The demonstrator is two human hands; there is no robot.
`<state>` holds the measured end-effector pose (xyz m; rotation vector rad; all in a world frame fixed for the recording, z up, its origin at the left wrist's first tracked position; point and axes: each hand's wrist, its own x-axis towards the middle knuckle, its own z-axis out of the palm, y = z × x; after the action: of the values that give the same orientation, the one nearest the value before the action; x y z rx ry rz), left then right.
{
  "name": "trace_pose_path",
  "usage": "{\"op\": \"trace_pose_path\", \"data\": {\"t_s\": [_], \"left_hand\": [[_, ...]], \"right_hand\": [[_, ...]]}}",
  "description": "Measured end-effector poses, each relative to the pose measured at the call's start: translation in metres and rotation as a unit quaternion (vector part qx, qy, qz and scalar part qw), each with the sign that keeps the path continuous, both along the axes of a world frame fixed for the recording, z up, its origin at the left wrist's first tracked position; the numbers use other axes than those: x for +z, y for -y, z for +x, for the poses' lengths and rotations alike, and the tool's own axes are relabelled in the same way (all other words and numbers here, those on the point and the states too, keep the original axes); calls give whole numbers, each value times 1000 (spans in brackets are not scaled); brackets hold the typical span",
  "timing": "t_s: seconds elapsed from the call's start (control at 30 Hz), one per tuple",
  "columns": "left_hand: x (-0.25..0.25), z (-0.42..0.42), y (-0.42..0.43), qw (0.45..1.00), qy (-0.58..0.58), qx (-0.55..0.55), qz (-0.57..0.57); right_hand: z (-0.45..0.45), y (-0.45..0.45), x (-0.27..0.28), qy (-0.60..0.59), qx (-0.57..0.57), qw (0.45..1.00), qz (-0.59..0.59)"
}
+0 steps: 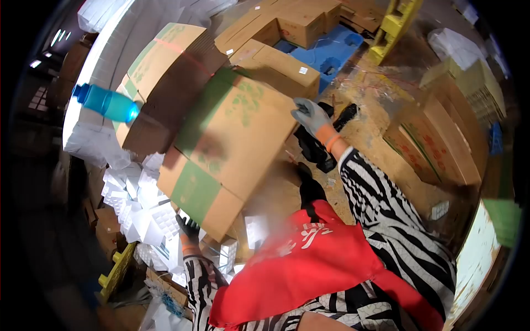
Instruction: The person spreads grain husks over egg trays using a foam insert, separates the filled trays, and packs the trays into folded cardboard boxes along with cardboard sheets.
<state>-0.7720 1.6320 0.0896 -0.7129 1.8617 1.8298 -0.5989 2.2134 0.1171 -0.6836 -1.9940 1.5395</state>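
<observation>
2-handed, seemingly steadying a box point(233, 148) between right hand point(312, 117) and left hand point(189, 230). Curled narrowly onto its corner with right fingers; near its lower edge with left fingers, cannot tell how tightly. Next, probably calls for even support.

A blue pallet point(313, 54) lies near a yellow frame point(391, 34).

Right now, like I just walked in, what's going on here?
A person in a red apron is handling a large green-banded carton. The grey-gloved right hand holds its upper-right corner; the left hand is at its lower edge, partly hidden. White packing pieces lie heaped to the left.
</observation>
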Motion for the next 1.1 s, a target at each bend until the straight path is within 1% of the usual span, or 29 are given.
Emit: {"op": "trace_pose_path", "data": {"t_s": [0.03, 0.1, 0.13, 0.17, 0.23, 0.27, 0.3, 0.4, 0.47, 0.5, 0.53, 0.6, 0.63, 0.67, 0.7, 0.73, 0.77, 0.83, 0.93, 1.0, 1.07, 1.1], "left_hand": [[6, -4, -12, 998, 39, 43, 22], [-5, -15, -11, 993, -7, -71, 92], [-10, -16, -10, 974, -125, -174, -79], [-16, -16, -10, 902, -231, -273, -244], [-6, -12, -26, 867, -251, -300, -308], [10, -12, -50, 932, -183, -226, -214], [24, -16, -74, 976, -115, -146, -114], [30, -25, -110, 965, -84, -158, -193], [26, -30, -128, 965, -100, -126, -208], [25, -31, -135, 964, -109, -106, -216], [37, -31, -141, 965, -66, -113, -227], [36, -29, -131, 989, -29, -77, -122], [35, -27, -127, 996, -14, -56, -70], [40, -28, -130, 998, 10, -58, -24], [38, -28, -129, 999, 24, -28, 15], [31, -30, -127, 998, 36, 0, 55], [23, -29, -122, 994, 48, 25, 97], [-12, -24, -100, 993, 13, 15, 120], [-49, -7, -78, 987, -102, -124, -10], [-27, -9, -94, 968, -152, -186, -77], [0, -13, -100, 976, -113, -183, -37], [2, -14, -98, 979, -92, -183, -15]], "right_hand": [[-32, -18, 6, 24, 14, 999, 33], [-88, -46, 16, 78, 67, 993, 54], [-111, -56, 15, 105, 94, 988, 66], [-133, -64, 6, 127, 120, 984, 33], [-160, -68, -14, 173, 169, 970, -37], [-161, -66, -11, 209, 177, 962, -2], [-160, -63, -13, 194, 187, 963, -1], [-143, -62, -19, 165, 203, 965, 3], [-134, -68, -23, 162, 207, 965, 2], [-135, -75, -24, 154, 212, 965, -17], [-138, -81, -22, 145, 218, 965, -37], [-144, -94, -31, 144, 221, 960, -97], [-140, -99, -73, 24, 208, 932, -295], [-146, -104, -62, 103, 195, 943, -249], [-154, -108, -48, 178, 179, 947, -198], [-150, -115, -74, 158, 223, 941, -200], [-148, -117, -75, 185, 229, 935, -197], [-145, -113, -77, 223, 239, 925, -196], [-126, -107, -80, 261, 241, 914, -196], [-107, -100, -81, 289, 233, 907, -197], [-84, -91, -81, 321, 223, 899, -197], [-70, -85, -81, 337, 215, 895, -199]]}}
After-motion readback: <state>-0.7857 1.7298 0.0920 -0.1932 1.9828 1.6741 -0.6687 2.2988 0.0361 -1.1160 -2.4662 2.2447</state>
